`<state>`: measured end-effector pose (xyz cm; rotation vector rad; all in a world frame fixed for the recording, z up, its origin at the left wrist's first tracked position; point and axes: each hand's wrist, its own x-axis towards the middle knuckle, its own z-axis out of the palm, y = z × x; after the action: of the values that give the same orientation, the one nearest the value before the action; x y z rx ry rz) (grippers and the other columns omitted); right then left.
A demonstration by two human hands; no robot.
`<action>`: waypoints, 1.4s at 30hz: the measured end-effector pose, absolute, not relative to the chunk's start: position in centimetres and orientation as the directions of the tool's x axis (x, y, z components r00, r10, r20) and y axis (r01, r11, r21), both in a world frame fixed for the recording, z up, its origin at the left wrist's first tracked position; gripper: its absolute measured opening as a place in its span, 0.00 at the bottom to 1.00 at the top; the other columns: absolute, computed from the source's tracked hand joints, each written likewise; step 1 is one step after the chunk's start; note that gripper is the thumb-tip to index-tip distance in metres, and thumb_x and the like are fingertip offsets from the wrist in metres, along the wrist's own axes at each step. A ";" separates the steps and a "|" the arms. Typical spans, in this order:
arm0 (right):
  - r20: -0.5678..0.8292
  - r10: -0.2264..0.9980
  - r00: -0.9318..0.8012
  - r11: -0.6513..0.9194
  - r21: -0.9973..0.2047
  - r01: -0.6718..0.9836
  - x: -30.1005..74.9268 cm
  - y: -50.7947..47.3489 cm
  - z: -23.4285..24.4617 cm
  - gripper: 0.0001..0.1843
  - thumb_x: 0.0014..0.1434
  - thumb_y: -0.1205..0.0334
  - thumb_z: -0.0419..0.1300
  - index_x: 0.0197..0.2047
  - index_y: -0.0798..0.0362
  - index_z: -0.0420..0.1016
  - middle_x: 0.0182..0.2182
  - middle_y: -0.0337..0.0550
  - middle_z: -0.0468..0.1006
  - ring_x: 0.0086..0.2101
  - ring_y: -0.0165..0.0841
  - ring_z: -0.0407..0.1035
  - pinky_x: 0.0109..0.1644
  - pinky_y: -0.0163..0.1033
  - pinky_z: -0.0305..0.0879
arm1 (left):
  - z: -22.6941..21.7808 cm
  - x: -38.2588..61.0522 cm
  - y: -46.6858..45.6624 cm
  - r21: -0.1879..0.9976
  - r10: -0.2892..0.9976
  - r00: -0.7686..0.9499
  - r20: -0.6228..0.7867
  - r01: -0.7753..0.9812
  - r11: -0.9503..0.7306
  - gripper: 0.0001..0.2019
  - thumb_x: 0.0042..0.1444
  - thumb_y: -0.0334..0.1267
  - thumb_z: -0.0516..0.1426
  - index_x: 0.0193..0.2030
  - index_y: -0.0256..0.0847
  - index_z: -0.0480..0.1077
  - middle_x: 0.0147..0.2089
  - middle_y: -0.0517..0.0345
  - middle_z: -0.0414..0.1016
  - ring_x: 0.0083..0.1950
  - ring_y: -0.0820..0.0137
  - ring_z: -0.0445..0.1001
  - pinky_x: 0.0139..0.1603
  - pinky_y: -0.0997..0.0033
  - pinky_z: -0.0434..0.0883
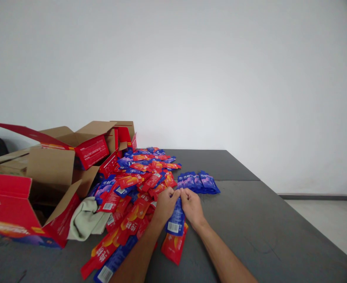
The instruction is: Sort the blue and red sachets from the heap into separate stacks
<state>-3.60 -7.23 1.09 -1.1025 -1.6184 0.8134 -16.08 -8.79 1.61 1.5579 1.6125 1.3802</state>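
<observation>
Nearest, a red pouch (pixel 175 249) lies on the desk (pixel 250 228), its upper part covered from this view by the blue pouch (pixel 176 220), the landmark here. The left hand (pixel 166 203) and right hand (pixel 192 206) are both closed, thumbs and fingertips pinched together at the blue pouch's far end; the 2 grips side by side probably keep that edge taut and steady. Its barcode panel faces up, towards the person. Whether the blue pouch touches the red 1 below, I cannot tell.

Left of the blue pouch spreads a loose heap of red and blue pouches (pixel 133 212), reaching well beyond it. Farther left, past a pale green cloth (pixel 87 222), stands an open red box (pixel 6 202), flaps folded out, perhaps so its inside is easy to reach.

Just beyond the blue pouch and slightly right, at least 4 blue pouches in a row (pixel 197 182) overlap, fronts up, likely to save room. Beyond and left of it are more open boxes (pixel 92 151), then the bare wall (pixel 220 90).
</observation>
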 end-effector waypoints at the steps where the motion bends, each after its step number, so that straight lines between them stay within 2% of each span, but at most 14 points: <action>1: 0.349 0.932 -0.103 0.364 -0.887 0.283 -3.6 -7.2 1.1 0.24 0.66 0.45 0.50 0.24 0.52 0.61 0.21 0.32 0.58 0.25 0.27 0.53 0.29 0.33 0.47 | 1.7 -16.2 -8.7 0.897 0.935 -0.238 0.262 0.418 -0.145 0.20 0.57 0.52 0.55 0.23 0.41 0.61 0.22 0.65 0.63 0.26 0.74 0.62 0.28 0.73 0.56; 4: 0.370 0.927 -0.069 0.374 -0.885 0.278 -3.2 -7.0 1.1 0.24 0.66 0.44 0.50 0.24 0.52 0.58 0.21 0.31 0.57 0.25 0.27 0.52 0.29 0.33 0.47 | 1.6 -16.6 -8.6 0.939 0.958 -0.222 0.184 0.329 -0.104 0.22 0.56 0.55 0.55 0.21 0.41 0.60 0.20 0.65 0.60 0.24 0.74 0.59 0.25 0.73 0.55; 7: 0.368 0.929 -0.030 0.362 -0.895 0.261 -2.5 -6.4 0.9 0.25 0.66 0.43 0.50 0.24 0.51 0.58 0.22 0.31 0.57 0.25 0.27 0.52 0.29 0.33 0.48 | 1.4 -16.8 -8.6 0.968 0.984 -0.118 0.133 0.229 -0.103 0.20 0.59 0.54 0.52 0.23 0.42 0.61 0.20 0.65 0.61 0.23 0.74 0.59 0.25 0.73 0.56; 9: 0.346 0.938 -0.031 0.343 -0.907 0.246 -2.2 -6.1 0.7 0.25 0.66 0.42 0.50 0.25 0.51 0.58 0.22 0.31 0.57 0.25 0.27 0.52 0.29 0.33 0.48 | 1.3 -16.8 -8.6 0.941 0.975 -0.121 0.186 0.306 -0.142 0.18 0.60 0.50 0.51 0.25 0.42 0.61 0.22 0.64 0.63 0.24 0.73 0.62 0.27 0.73 0.57; 11: 0.324 0.945 -0.046 0.326 -0.919 0.222 -2.1 -6.1 0.6 0.25 0.66 0.42 0.49 0.25 0.51 0.59 0.22 0.31 0.56 0.25 0.27 0.52 0.28 0.33 0.48 | 1.4 -16.7 -8.8 0.872 0.944 -0.179 0.279 0.459 -0.171 0.15 0.61 0.46 0.50 0.26 0.42 0.60 0.24 0.62 0.66 0.28 0.71 0.65 0.30 0.72 0.58; 14: 0.306 0.949 -0.081 0.317 -0.925 0.208 -2.3 -6.3 0.7 0.24 0.65 0.41 0.50 0.26 0.51 0.60 0.21 0.31 0.57 0.24 0.27 0.52 0.28 0.32 0.49 | 1.7 -16.7 -8.9 0.781 0.906 -0.250 0.343 0.611 -0.127 0.13 0.64 0.42 0.46 0.29 0.43 0.60 0.28 0.59 0.69 0.32 0.68 0.68 0.34 0.70 0.59; 19: 0.282 0.948 -0.147 0.313 -0.907 0.281 -2.9 -6.7 0.8 0.26 0.65 0.41 0.49 0.25 0.51 0.62 0.19 0.32 0.60 0.23 0.27 0.53 0.27 0.33 0.49 | 1.6 -17.2 -8.7 0.762 0.907 -0.290 0.306 0.645 -0.050 0.13 0.65 0.41 0.44 0.32 0.43 0.61 0.33 0.54 0.72 0.36 0.66 0.71 0.38 0.68 0.61; 24: 0.344 0.938 -0.046 0.338 -0.878 0.338 -2.8 -6.4 0.5 0.26 0.65 0.42 0.49 0.23 0.51 0.60 0.20 0.32 0.61 0.24 0.27 0.54 0.27 0.33 0.49 | 1.9 -17.0 -9.0 0.780 0.902 -0.267 0.340 0.615 -0.113 0.12 0.63 0.44 0.48 0.31 0.43 0.63 0.31 0.57 0.71 0.34 0.66 0.70 0.38 0.68 0.63; 26: 0.345 0.939 0.005 0.322 -0.880 0.348 -2.5 -6.1 0.4 0.26 0.65 0.41 0.49 0.23 0.51 0.60 0.20 0.32 0.60 0.23 0.27 0.54 0.27 0.33 0.49 | 2.1 -16.6 -9.4 0.762 0.887 -0.220 0.407 0.617 -0.196 0.09 0.61 0.44 0.51 0.33 0.43 0.65 0.34 0.57 0.71 0.37 0.66 0.70 0.41 0.68 0.65; 29: 0.342 0.938 0.066 0.304 -0.897 0.322 -2.0 -5.8 0.4 0.26 0.64 0.40 0.50 0.23 0.50 0.60 0.19 0.31 0.60 0.23 0.27 0.54 0.27 0.33 0.50 | 2.2 -16.0 -10.0 0.721 0.893 -0.038 0.449 0.605 -0.338 0.06 0.55 0.41 0.57 0.37 0.43 0.69 0.39 0.56 0.72 0.42 0.65 0.70 0.45 0.67 0.66; 33: 0.294 0.954 0.055 0.277 -0.938 0.209 -2.0 -6.1 0.9 0.26 0.64 0.39 0.50 0.24 0.50 0.60 0.18 0.32 0.62 0.22 0.28 0.56 0.27 0.33 0.53 | 1.6 -15.2 -10.3 0.784 0.920 0.107 0.376 0.492 -0.378 0.16 0.47 0.32 0.60 0.45 0.42 0.69 0.42 0.56 0.73 0.43 0.66 0.72 0.44 0.69 0.67; 35: 0.277 0.961 -0.021 0.278 -0.952 0.131 -2.2 -6.4 1.2 0.25 0.65 0.40 0.49 0.27 0.51 0.64 0.20 0.34 0.67 0.23 0.29 0.61 0.29 0.34 0.57 | 1.2 -15.1 -9.9 0.817 0.934 0.067 0.352 0.465 -0.341 0.14 0.49 0.30 0.56 0.44 0.42 0.69 0.40 0.57 0.74 0.41 0.68 0.72 0.43 0.70 0.67; 38: 0.302 0.948 -0.099 0.309 -0.949 0.066 -2.4 -6.8 1.6 0.22 0.66 0.44 0.48 0.33 0.52 0.70 0.25 0.37 0.73 0.27 0.31 0.66 0.32 0.34 0.62 | 0.9 -15.3 -9.1 0.865 0.944 -0.133 0.303 0.454 -0.214 0.08 0.54 0.32 0.51 0.38 0.40 0.69 0.34 0.58 0.73 0.36 0.69 0.70 0.40 0.70 0.66; 42: 0.342 0.937 -0.069 0.349 -0.916 0.199 -2.5 -6.9 1.3 0.13 0.61 0.53 0.55 0.42 0.52 0.72 0.30 0.37 0.73 0.28 0.31 0.66 0.34 0.35 0.64 | 0.5 -16.1 -8.2 0.968 0.921 -0.341 0.189 0.224 -0.116 0.08 0.55 0.39 0.54 0.40 0.39 0.68 0.35 0.58 0.74 0.36 0.70 0.72 0.38 0.72 0.67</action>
<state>-2.53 -6.87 1.34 -1.0687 -1.5315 0.8566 -16.06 -8.18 0.49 1.2834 1.5605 1.5025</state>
